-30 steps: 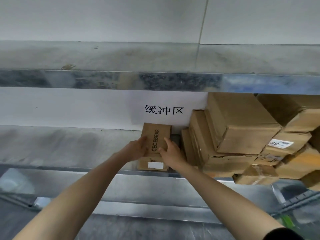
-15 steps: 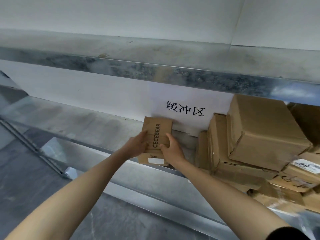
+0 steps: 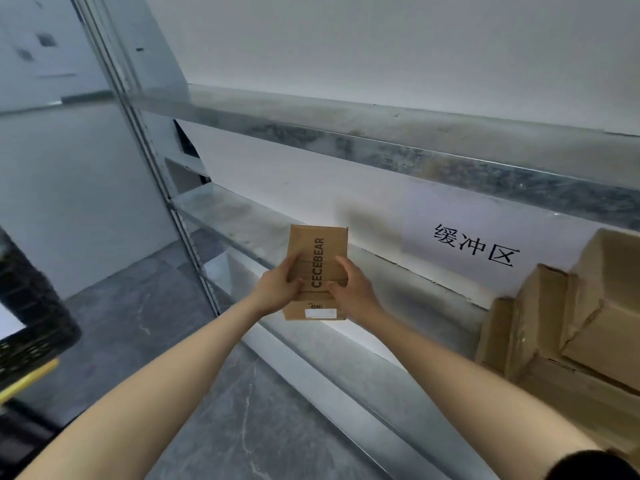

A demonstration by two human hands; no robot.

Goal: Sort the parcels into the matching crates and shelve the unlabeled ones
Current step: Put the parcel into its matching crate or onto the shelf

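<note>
A small brown cardboard parcel [image 3: 318, 251] printed CECEBEAR, with a white sticker on its near end, is held between both hands over the front edge of the metal shelf [image 3: 408, 299]. My left hand [image 3: 277, 287] grips its left side and my right hand [image 3: 353, 289] grips its right side. Whether the parcel rests on the shelf or hangs just above it is unclear. A paper sign [image 3: 474, 244] with black characters is stuck on the wall behind the shelf.
A pile of brown cardboard boxes [image 3: 581, 323] fills the shelf at the right. An upper metal shelf [image 3: 415, 150] runs overhead. A shelf upright [image 3: 166, 202] stands at the left. A black crate [image 3: 31, 323] sits at the far left above grey floor.
The view has swung left, so the box pile slid to the right edge and a black crate appeared. The parcel stays in both hands and has drawn away from the pile.
</note>
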